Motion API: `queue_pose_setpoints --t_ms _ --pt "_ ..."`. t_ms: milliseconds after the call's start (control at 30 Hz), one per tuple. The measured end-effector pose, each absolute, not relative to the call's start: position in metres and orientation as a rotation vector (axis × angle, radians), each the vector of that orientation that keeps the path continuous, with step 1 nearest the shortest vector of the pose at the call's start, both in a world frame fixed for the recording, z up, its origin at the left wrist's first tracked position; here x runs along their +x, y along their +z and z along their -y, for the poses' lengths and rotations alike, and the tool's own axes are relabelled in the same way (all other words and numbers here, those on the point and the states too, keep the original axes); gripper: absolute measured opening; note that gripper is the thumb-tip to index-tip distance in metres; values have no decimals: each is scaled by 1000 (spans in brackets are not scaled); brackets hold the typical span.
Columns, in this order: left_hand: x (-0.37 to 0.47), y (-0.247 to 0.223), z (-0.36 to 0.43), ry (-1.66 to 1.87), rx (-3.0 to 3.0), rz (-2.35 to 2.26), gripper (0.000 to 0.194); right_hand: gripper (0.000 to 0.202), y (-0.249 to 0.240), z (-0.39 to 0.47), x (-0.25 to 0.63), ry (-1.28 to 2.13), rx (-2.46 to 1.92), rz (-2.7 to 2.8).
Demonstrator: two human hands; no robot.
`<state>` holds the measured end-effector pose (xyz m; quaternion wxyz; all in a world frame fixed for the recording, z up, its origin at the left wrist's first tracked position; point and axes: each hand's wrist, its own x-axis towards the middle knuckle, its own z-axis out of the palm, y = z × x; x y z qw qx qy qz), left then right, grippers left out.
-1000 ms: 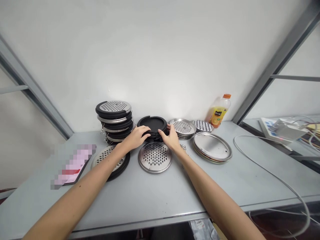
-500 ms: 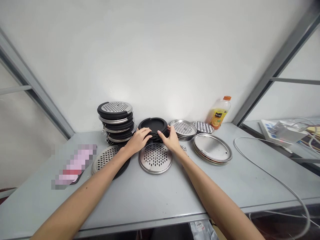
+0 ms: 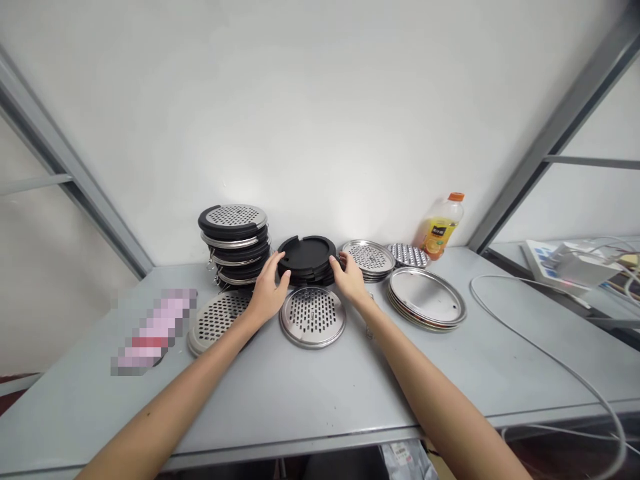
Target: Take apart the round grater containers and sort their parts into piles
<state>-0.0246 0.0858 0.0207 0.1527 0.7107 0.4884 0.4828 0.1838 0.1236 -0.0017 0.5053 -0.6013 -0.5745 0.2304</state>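
Two loosely open hands, the left hand and right hand, flank the black stack, perhaps to square it; neither visibly grips anything, and contact cannot be told. Like parts seem grouped around the stack for easy reach: one disc just in front, plates to its right. Left of it, the left arm covers part of a grate. The stack's underside is hidden.

No text can be read with certainty. The yellow label on the bottle carries pale characters on a dark patch, too small to make out. Print on the white sticker of the plastic bag is blurred; a tiny mark on the middle metal disc is illegible.
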Motion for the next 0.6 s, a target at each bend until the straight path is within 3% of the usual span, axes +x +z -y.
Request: queue_pose_setpoints --t_ms 167,267,600 --pt "-22 18 -84 1287 1450 -1572 36 56 3 -115 180 521 -1607 1362" --pt "-19 17 -95 1219 1408 -1607 27 56 1 -115 178 533 -1609 1401" --pt "-2 12 -118 1314 1384 -1562 27 61 0 -113 176 596 -1476 1458"
